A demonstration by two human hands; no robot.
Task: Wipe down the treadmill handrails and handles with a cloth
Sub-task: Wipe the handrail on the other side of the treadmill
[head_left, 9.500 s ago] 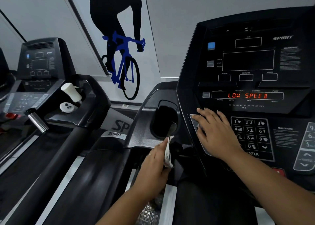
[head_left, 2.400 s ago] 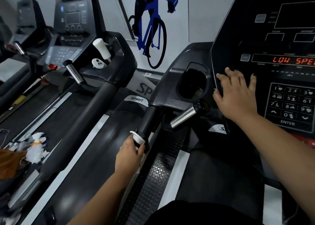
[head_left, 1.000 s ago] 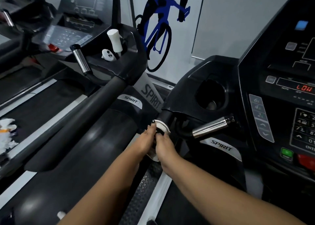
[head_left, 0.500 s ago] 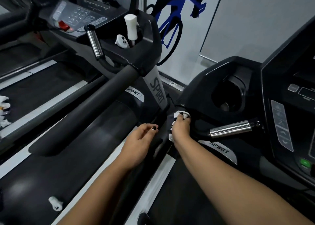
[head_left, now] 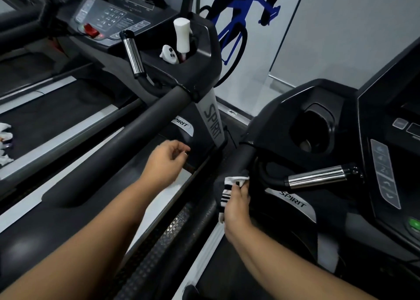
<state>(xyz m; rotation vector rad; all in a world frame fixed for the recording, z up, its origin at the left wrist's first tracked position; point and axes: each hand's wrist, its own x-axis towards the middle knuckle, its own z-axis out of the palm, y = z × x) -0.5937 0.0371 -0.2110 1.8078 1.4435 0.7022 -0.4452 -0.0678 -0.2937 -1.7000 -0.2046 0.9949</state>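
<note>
My right grip (head_left: 236, 206) is closed round the white cloth with dark stripes (head_left: 228, 187), its fingers and thumb curled and pinching the fabric against the black foam-covered handrail (head_left: 244, 156) of the treadmill under me. The cloth wraps the rail just above my fingertips, and a loose white end shows below the palm. That spot is on the rail's upper stretch, near where it runs into the black plastic console housing (head_left: 284, 109).

My left grip (head_left: 166, 161) hangs well apart from the cloth, to the left of the rail, over the dark motor cover (head_left: 102, 186) of the next treadmill. Its fingers are loosely curled with the thumb near the fingertips, and I can see nothing in them.

Just right of the cloth, a chrome-sleeved handle (head_left: 316, 177) juts out on a curved black stem, touched by neither grip. Above it sits a deep black cup holder (head_left: 311, 129).

On the next machine a thick black padded rail (head_left: 145, 125) runs up to its console, where a white plastic bottle (head_left: 181, 36) stands upright in a holder.
</note>
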